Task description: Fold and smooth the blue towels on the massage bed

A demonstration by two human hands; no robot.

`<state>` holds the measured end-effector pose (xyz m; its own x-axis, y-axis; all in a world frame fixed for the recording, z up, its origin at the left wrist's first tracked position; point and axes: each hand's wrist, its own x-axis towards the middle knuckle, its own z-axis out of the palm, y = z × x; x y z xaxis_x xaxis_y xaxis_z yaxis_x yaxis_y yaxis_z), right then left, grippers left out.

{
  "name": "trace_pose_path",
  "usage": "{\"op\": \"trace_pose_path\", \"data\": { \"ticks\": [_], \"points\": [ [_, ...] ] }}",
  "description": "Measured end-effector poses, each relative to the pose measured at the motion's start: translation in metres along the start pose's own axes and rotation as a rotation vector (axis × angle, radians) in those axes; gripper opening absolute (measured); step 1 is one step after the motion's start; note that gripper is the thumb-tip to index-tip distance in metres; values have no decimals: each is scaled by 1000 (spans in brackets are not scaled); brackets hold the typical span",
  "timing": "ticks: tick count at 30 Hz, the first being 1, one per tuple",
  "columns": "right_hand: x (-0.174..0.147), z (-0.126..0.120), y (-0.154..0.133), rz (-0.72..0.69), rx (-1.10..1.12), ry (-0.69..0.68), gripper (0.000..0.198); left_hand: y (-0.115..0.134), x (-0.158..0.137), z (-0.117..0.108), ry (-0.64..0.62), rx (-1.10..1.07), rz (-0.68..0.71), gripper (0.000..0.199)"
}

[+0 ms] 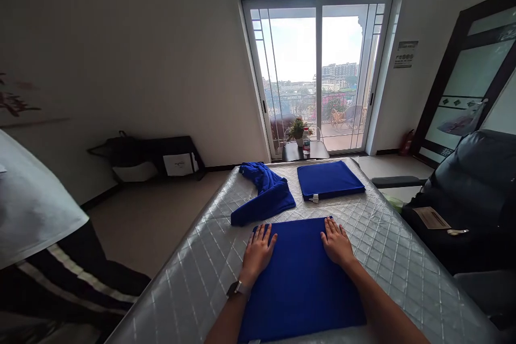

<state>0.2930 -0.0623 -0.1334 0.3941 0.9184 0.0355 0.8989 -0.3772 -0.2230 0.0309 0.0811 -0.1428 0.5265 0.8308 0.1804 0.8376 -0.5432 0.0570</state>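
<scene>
While hands point(258, 251) point(337, 242) rest on blue cloth point(302, 279), pot point(299, 142) holds leafy plant point(297, 128).

The mattress point(193, 274) looks glossy and quilted. On its near end, the folded cloth point(300, 285) is smooth and matt.

a silver-grey quilted surface point(189, 263), stitched in diamonds and shiny, carries three blue pieces of cloth. a flat rectangular cloth point(302, 285) lies nearest; beyond it, a folded cloth point(330, 178) with a white tag point(315, 198) at its near edge lies right, and a loosely bunched cloth point(268, 196) left.
</scene>
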Motion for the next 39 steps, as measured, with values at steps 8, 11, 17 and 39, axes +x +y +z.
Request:
{"op": "trace_pose_path", "data": {
  "ticks": [8, 11, 17, 39],
  "points": [
    [-3, -5, -5, 32, -35, -7, 67, -5, -1, -5, -24, -10, -25, 66],
    [-4, -7, -8, 46, -48, -11, 67, -10, -1, -6, -25, -1, -34, 66],
    [0, -5, -5, 4, -49, 19, 69, -12, 0, -6, -21, -10, -25, 67],
    [2, -4, 0, 25, 47, -19, 73, -15, 0, 2, -8, -18, -49, 66]
  ]
}}
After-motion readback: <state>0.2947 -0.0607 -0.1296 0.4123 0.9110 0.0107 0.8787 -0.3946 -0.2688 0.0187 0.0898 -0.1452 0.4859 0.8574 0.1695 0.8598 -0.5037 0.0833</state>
